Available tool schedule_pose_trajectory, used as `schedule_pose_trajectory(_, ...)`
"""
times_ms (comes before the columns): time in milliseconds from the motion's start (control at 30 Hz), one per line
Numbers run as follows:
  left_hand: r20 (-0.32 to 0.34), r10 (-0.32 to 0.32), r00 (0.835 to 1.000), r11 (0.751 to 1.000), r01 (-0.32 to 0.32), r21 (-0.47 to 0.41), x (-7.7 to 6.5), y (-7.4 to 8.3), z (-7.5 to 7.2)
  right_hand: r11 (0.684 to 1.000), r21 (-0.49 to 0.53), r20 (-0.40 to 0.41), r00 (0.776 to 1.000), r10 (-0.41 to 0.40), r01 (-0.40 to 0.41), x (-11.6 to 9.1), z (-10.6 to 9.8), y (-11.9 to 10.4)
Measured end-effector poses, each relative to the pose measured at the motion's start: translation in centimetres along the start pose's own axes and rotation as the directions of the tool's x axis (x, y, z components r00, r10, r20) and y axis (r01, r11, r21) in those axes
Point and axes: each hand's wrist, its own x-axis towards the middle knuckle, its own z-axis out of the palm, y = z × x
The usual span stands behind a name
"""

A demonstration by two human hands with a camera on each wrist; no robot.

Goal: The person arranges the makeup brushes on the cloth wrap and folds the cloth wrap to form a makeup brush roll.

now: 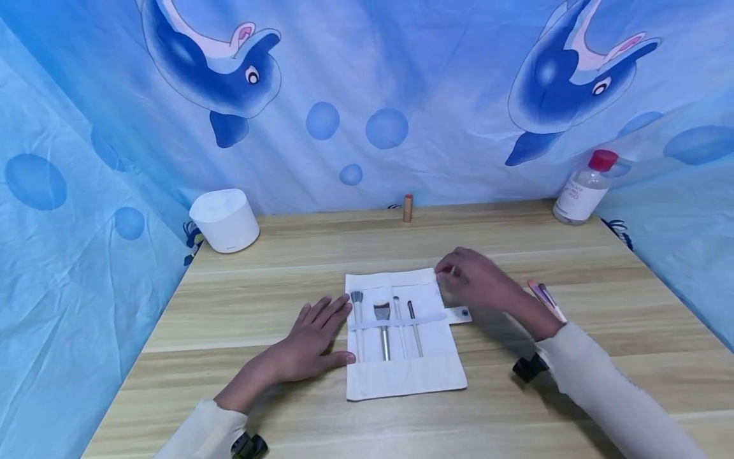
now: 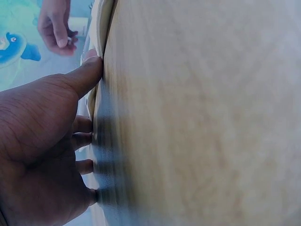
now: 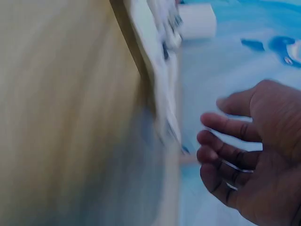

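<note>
The white cloth point(image 1: 406, 377), brushes point(image 1: 385, 343) pointing up the frame, lies right of the spread left hand point(image 1: 311, 340) touching it, lower left of the loosely bent, empty-looking right hand point(image 1: 474, 278).

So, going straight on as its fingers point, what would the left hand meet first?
The white brush roll, whose left edge the left hand appears to touch; after that, probably the leftmost brush.

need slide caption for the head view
Four makeup brushes in an open white roll, left hand at its edge, right hand by its far right corner.
</note>
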Motion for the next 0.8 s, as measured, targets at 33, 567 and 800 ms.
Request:
schedule_pose_trajectory(33, 0.001, -0.001, 1.000, 1.000, 0.001, -0.001, 0.0, 0.0, 0.0, 0.999, -0.035, -0.018, 0.999, 0.039, -0.040, -0.3, -0.7, 0.5)
schedule_pose_trajectory(567, -0.005, -0.007, 1.000, 1.000, 0.007, 0.000, -0.1, -0.2, 0.0, 0.799, -0.329, 0.261, 0.765, 0.588, -0.503, -5.8, -8.3, 6.3)
schedule_pose_trajectory(800, 0.003, 0.004, 1.000, 1.000, -0.004, -0.013, -0.1, -0.1, -0.1, 0.808, -0.327, 0.306, 0.754, 0.581, -0.490, -6.3, -7.4, 7.1)
